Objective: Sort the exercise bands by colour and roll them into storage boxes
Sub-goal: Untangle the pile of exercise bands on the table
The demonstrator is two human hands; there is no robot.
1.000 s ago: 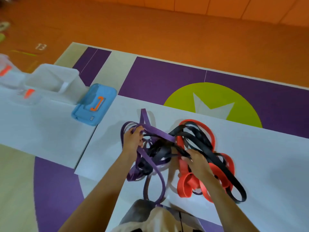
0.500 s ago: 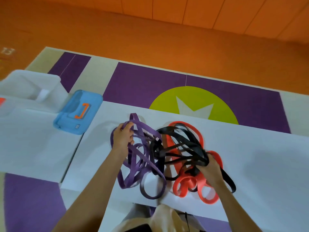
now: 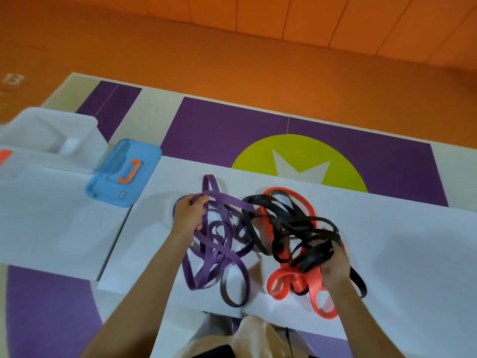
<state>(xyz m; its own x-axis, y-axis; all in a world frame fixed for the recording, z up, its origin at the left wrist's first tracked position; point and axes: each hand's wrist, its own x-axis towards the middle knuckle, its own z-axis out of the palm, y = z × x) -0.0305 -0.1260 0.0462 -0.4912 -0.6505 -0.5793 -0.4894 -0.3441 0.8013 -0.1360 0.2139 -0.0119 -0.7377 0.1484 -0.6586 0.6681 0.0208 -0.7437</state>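
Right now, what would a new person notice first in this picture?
First, the tangle of purple bands, black bands and red bands in the middle of the white table. The left hand grips a purple band at its left side; the right hand grips black bands at its right. A blue lid lies further left, near a clear box.

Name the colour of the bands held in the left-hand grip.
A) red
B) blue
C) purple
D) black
C: the left-hand grip has its fingers curled round the purple bands, while the black bands run to the right-hand grip and lie over the red bands.
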